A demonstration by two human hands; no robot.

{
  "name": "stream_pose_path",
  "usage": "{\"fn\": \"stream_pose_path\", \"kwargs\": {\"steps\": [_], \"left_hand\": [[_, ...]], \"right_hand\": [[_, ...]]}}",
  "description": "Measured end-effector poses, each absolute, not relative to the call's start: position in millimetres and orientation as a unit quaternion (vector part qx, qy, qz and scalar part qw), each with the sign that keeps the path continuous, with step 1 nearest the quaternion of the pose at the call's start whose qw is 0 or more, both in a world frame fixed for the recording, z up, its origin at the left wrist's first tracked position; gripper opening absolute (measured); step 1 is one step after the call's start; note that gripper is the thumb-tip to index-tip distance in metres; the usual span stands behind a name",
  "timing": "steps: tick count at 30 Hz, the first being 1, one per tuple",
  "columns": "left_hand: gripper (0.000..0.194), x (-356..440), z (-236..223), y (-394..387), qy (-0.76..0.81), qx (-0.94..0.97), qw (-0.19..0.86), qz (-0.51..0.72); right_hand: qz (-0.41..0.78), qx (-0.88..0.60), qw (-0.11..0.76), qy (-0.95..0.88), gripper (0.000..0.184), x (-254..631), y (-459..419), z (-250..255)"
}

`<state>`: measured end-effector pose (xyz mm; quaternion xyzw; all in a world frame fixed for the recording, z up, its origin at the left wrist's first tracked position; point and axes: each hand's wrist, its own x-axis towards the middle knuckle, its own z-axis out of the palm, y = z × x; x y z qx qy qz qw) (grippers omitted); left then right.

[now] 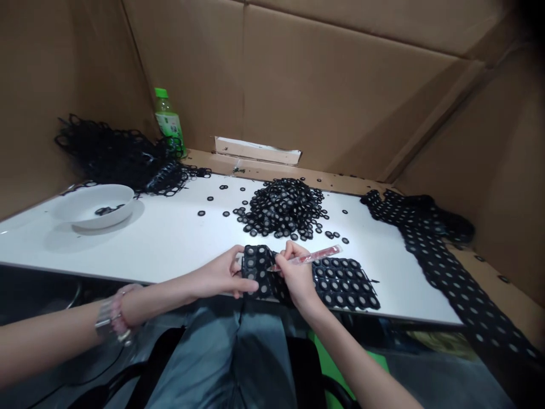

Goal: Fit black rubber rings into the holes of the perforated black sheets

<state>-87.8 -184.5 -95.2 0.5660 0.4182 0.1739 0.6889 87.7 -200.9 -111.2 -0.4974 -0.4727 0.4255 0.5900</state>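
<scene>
My left hand [219,274] grips the folded end of a black sheet of ring-shaped gaskets [340,282], its fingers curled around the edge. My right hand [298,270] pinches a slim red and translucent craft knife [313,256], whose tip points left at the sheet, close to my left fingers. The blade itself is hidden or too small to make out. The sheet lies on the white table [170,244] near its front edge, and each ring has a grey centre.
A heap of loose black rings [283,207] lies just beyond my hands. A long gasket strip [430,255] runs off the table's right side. A white bowl [91,207], tangled black webbing [119,159] and a green-capped bottle [169,119] stand at back left, within cardboard walls [340,85].
</scene>
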Motion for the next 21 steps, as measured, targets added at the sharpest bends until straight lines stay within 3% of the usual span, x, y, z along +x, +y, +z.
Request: {"fn": "stream_pose_path", "kwargs": {"steps": [5,12,16,21], "left_hand": [[0.06,-80.6,-88.5,-174.9,0.414,0.577,0.673,0.207],[0.048,-87.2,-76.3,-160.4,0.391,0.642,0.648,0.122],[0.058,-87.2,-86.7,-155.5,0.36,0.713,0.576,0.172],[0.048,-93.0,-92.8,-156.2,0.358,0.776,0.485,0.184]], "right_hand": [[0.398,-0.507,0.595,-0.48,0.026,87.3,-196.0,-112.5],[0.388,-0.487,0.617,-0.481,0.026,88.7,-186.8,-112.0],[0.41,-0.492,0.615,-0.46,0.024,78.5,-194.9,-109.9],[0.388,-0.526,0.554,-0.515,0.021,66.7,-205.9,-107.1]]}}
